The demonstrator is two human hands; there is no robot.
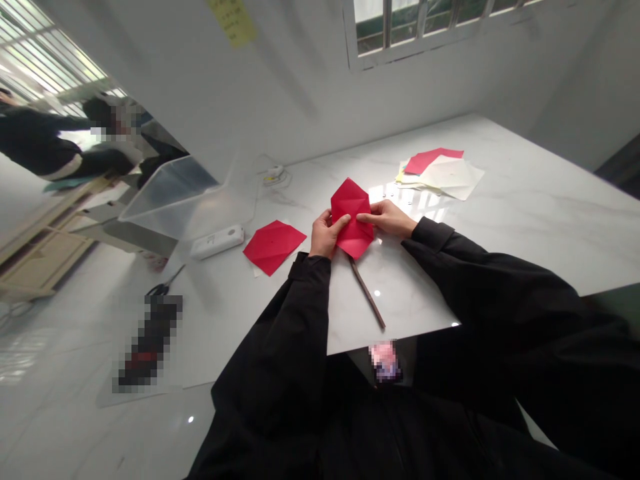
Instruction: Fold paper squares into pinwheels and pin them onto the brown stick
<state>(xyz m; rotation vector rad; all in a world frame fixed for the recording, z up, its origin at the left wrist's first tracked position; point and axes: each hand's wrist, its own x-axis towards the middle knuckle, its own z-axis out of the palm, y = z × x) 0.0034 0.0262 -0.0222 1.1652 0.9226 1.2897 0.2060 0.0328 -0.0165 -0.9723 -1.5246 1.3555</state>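
A creased sheet of red paper is held up off the table between both hands. My left hand grips its left edge, thumb pressed on the front. On the opposite side, my right hand pinches the paper with the thumb near its middle. The fingers behind the sheet are hidden. Below the paper a thin brown stick lies slanting toward the table's front edge; its upper end is covered, so I cannot tell whether it touches the paper. Left of my left hand lies another creased red paper.
Red and cream papers lie stacked at the back right of the white table. At left are a white power strip, a clear plastic bin and scissors. A small cable lies by the wall. People sit far left.
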